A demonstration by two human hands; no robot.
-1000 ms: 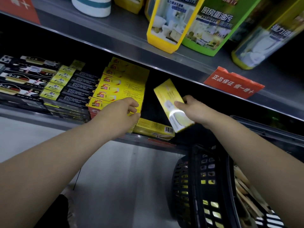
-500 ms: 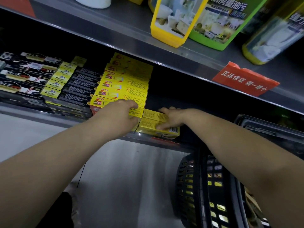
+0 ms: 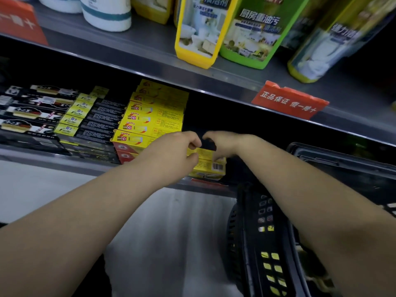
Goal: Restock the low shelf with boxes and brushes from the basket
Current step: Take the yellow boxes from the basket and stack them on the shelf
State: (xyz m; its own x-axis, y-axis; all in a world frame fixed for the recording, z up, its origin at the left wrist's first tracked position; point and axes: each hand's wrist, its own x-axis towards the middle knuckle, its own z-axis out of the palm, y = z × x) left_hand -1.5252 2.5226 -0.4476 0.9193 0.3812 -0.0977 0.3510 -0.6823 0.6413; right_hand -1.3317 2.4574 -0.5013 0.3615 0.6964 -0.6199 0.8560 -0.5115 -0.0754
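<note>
Right now your left hand [image 3: 171, 153] and right hand [image 3: 222, 146] meet over the top yellow box [image 3: 206, 152] of a small stack at the front edge of the low shelf [image 3: 64, 161]. Your left fingers [image 3: 194, 144] curl and pinch that box's left end, while your right fingers curl over its right side. The box beneath [image 3: 209, 169] shows a barcode on its end. Just left stands a deep stack of yellow boxes [image 3: 154, 116] with red logos and small print too fine to read. Further left lie black-and-yellow boxes [image 3: 85, 118] and black brush packs [image 3: 27, 112]. The black basket [image 3: 267, 243] sits below your right forearm. On the shelf above, a red tag [image 3: 289, 100] reads 正品保证 假一罚十, and a green bottle [image 3: 257, 31] reads 厨房重油污.
</note>
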